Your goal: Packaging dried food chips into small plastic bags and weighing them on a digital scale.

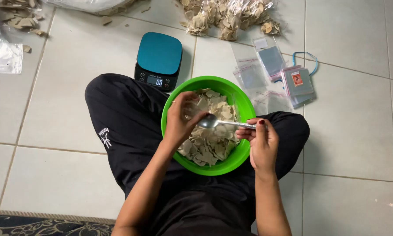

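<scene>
Gripping a metal spoon (214, 122) by its handle, right hand (260, 142) is closed, spoon bowl pointing left over the chips. Left hand (182, 118) is pinched around a small clear plastic bag (195, 106), held just beside the spoon bowl. Both sit over a green bowl (244, 105) of pale chips (212, 146) in the lap. Beyond it: teal kitchen scale (158, 59) on the tile floor, empty zip bags (273, 72) to the right, filled chip bags (227, 17) farther back.

- I see a teal kitchen scale (158, 60) on the tiled floor (65, 122)
- empty clear zip bags (275, 72) w/ red strips, right
- filled chip bags (229, 17) at top
- patterned rug (48, 225) bottom-left
</scene>
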